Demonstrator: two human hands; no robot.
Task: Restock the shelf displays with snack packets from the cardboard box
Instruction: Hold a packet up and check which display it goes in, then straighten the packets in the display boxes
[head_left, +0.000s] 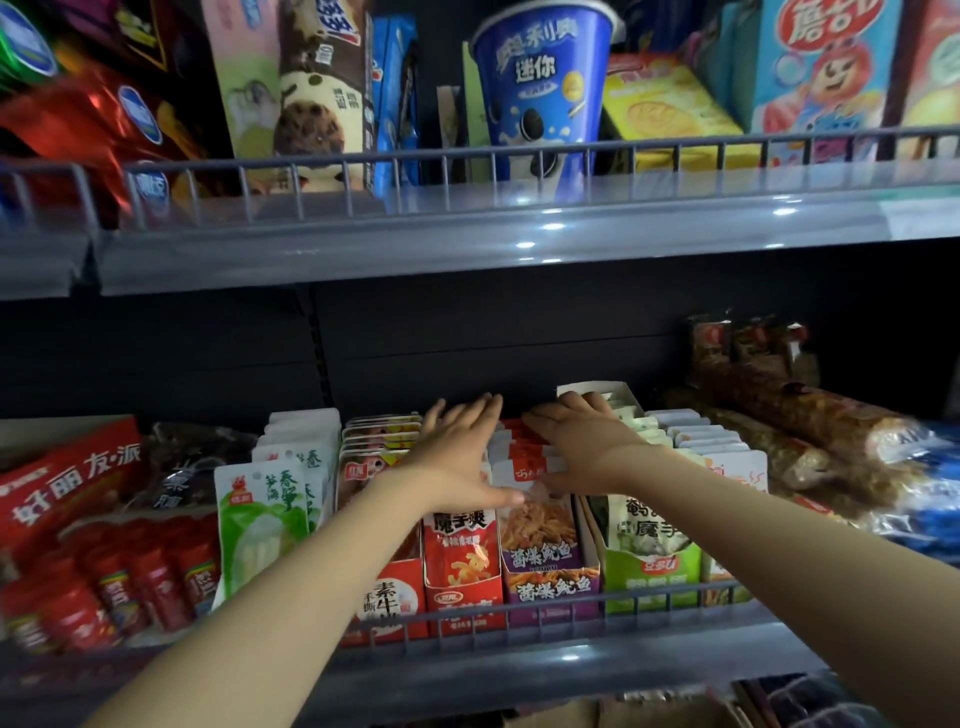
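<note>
1. You're working both hands into the middle row of snack packets (524, 457) on the lower shelf (571, 660). Your left hand (457, 452) is lying flat across the packet tops with fingers straight, thumb reaching toward the front packet, nothing clamped.
2. Your right hand (576, 441) is resting on the same row, fingers reaching toward the back. Whether that grip is actually pinching a packet, I can't tell.
3. Probably you're squaring the row, so keep pressing evenly, otherwise the packets will likely be fanning sideways into the purple display box (550, 587).
4. The cardboard box isn't clearly showing here, maybe just a brown edge at the bottom.
</note>
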